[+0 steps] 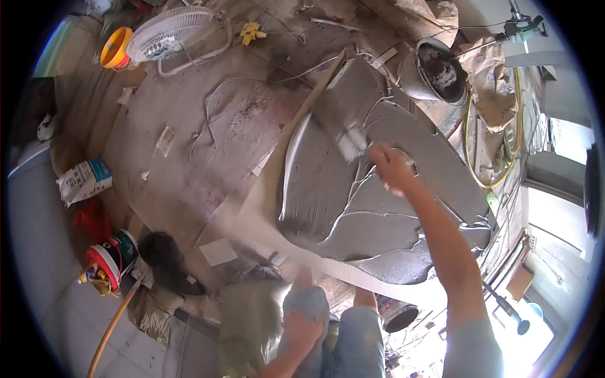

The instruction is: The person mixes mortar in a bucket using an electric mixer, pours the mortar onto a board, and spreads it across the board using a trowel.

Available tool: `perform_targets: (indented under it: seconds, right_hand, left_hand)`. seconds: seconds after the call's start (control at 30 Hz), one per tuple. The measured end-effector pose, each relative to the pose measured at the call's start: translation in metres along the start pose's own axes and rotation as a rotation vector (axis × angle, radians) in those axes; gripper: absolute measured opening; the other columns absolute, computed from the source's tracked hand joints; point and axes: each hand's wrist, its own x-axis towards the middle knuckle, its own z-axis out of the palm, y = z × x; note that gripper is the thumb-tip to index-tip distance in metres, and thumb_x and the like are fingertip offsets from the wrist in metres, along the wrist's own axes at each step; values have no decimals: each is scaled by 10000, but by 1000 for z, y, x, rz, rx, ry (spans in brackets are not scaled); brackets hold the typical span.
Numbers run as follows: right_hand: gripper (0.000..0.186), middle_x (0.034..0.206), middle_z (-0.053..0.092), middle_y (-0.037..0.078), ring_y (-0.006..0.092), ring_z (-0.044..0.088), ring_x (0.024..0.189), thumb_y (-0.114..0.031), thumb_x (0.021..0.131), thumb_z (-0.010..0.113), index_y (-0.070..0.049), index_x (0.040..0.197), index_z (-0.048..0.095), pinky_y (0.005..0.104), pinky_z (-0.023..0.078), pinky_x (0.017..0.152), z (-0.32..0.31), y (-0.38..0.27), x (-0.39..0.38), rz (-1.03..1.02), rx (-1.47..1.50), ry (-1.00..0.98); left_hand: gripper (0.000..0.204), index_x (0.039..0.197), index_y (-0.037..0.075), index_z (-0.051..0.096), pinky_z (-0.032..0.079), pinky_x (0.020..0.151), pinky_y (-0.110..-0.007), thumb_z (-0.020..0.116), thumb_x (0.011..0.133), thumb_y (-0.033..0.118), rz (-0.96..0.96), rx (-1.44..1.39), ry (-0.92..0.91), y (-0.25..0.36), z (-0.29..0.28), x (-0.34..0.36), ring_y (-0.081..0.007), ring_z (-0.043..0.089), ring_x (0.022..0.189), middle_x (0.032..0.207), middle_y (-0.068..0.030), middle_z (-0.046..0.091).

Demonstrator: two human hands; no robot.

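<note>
My right hand [394, 169] is closed round the handle of a trowel, its blade [340, 132] smeared by motion. The blade is over wet grey mortar [391, 217], which covers most of a large pale slab [265, 217] in front of me. Ridges and thick folds run across the mortar, and a bare textured strip shows along the slab's near and left edges. My left hand [304, 329] rests on my left thigh near the knee, away from the mortar; how its fingers lie is unclear.
A bucket of mortar [441, 72] stands at the far right beside a power mixer [523, 30] and a yellow hose [469, 151]. At far left are a white fan [176, 34] and an orange bucket [116, 49]. A cable [211, 107] crosses the floor; a red-rimmed bucket [104, 264] sits near left.
</note>
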Motion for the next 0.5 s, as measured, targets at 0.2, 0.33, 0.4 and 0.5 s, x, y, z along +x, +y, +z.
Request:
perform_targets:
  seconds: [0.2, 0.33, 0.4, 0.5]
  right_hand:
    - [478, 1131, 687, 190, 386, 641, 1079, -514, 952, 567, -174, 1287, 595, 474, 507, 899, 95, 34, -115, -398, -310, -195]
    - [436, 1108, 680, 198, 395, 628, 1091, -486, 947, 582, -160, 1235, 613, 484, 496, 925, 64, 25, -106, -223, -528, -305]
    - [439, 1038, 685, 214, 427, 647, 1011, -488, 954, 571, -149, 1231, 605, 497, 516, 864, 30, 12, -79, -104, -488, -73]
    - [484, 944, 682, 243, 480, 650, 899, -513, 959, 554, -109, 1223, 596, 521, 521, 760, -5, -8, -32, -200, -356, 365]
  left_hand:
    - [760, 1232, -73, 510, 403, 1007, -515, 650, 791, 530, -84, -45, -237, 11, -28, 11, -370, 561, 1152, 1196, -226, 579]
    - [799, 1364, -109, 462, 368, 1052, -559, 595, 854, 492, -139, -101, -358, 14, -37, 9, -389, 533, 1236, 1312, -262, 549]
    - [799, 1361, -105, 467, 370, 1051, -557, 592, 855, 501, -116, -80, -358, 15, -35, 7, -395, 527, 1243, 1328, -267, 541]
    - [781, 1261, -70, 518, 393, 1016, -507, 630, 803, 552, -78, 0, -229, 5, -8, -1, -363, 545, 1191, 1261, -235, 563]
